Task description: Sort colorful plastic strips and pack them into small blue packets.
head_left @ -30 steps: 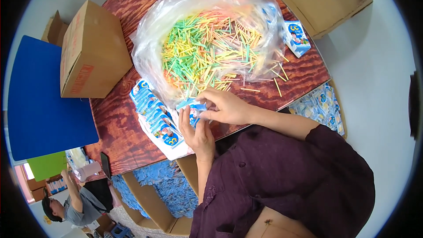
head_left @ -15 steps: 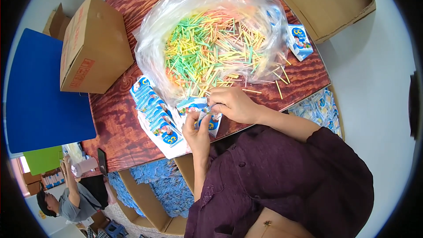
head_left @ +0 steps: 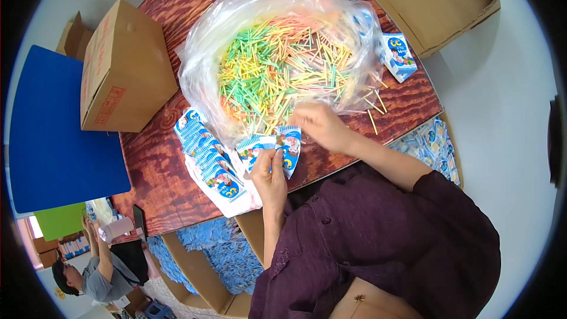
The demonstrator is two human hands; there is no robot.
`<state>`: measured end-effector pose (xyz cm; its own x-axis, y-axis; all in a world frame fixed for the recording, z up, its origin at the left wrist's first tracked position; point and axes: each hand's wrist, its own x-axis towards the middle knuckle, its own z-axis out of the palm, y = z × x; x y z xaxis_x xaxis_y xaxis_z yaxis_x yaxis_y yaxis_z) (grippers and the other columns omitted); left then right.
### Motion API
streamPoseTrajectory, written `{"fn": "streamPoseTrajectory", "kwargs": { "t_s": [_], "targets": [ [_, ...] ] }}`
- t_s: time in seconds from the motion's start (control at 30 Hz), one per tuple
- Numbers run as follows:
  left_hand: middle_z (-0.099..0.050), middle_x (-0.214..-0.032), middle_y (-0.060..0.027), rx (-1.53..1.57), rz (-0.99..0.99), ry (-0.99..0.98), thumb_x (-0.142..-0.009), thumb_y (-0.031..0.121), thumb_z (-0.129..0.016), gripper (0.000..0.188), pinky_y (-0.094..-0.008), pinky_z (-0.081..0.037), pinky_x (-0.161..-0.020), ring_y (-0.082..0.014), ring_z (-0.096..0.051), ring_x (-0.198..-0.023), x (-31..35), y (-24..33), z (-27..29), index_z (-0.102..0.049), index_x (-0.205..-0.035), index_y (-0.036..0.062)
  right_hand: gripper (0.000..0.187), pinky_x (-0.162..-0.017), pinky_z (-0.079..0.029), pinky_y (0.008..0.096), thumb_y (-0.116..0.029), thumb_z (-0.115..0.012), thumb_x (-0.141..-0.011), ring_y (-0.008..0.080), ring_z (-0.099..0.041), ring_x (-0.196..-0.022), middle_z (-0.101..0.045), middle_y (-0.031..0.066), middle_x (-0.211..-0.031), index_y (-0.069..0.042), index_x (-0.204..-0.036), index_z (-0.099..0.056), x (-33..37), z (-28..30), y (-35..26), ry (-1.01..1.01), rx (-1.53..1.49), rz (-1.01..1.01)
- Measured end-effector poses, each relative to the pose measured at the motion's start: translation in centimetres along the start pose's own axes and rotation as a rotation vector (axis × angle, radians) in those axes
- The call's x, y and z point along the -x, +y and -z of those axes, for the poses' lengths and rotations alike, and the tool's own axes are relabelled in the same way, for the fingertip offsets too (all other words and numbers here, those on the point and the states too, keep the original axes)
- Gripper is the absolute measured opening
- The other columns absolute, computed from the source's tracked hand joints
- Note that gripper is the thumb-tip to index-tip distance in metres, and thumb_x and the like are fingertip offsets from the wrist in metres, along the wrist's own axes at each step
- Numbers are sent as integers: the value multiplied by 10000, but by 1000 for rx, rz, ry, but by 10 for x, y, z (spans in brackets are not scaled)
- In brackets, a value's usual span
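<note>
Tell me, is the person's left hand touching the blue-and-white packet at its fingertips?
Touching. The head view shows the left hand pinching the near left edge of the blue-and-white packet, with no gap between them.

In the upper left, a brown carton [head_left: 139,65] bears red lettering [head_left: 104,44] and a red boxed marking [head_left: 110,106]. Yellow lettering [head_left: 396,42] on a blue oval marks a white-and-blue packet [head_left: 400,59] at upper right; overlapping packets [head_left: 208,156] left of centre and the small packet [head_left: 290,149] at centre carry similar printing.
</note>
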<state>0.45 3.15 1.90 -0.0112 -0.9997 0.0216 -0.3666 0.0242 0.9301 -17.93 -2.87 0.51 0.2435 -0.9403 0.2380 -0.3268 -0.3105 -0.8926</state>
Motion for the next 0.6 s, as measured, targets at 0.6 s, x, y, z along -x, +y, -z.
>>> {"fn": "streamPoseTrajectory", "kwargs": {
  "t_s": [0.6],
  "targets": [
    [-554, -694, -82, 66, 30, 119, -849, -6, -614, 67, -264, -414, -589, -125, -510, -631, 4, -25, 12, -575, -817, -51, 122, -776, -442, 392, -135, -615, -790, 292, -555, -877, -576, 105, -848, -44, -865, -647, -94, 38, 73, 222, 519, -31]
  ]
}}
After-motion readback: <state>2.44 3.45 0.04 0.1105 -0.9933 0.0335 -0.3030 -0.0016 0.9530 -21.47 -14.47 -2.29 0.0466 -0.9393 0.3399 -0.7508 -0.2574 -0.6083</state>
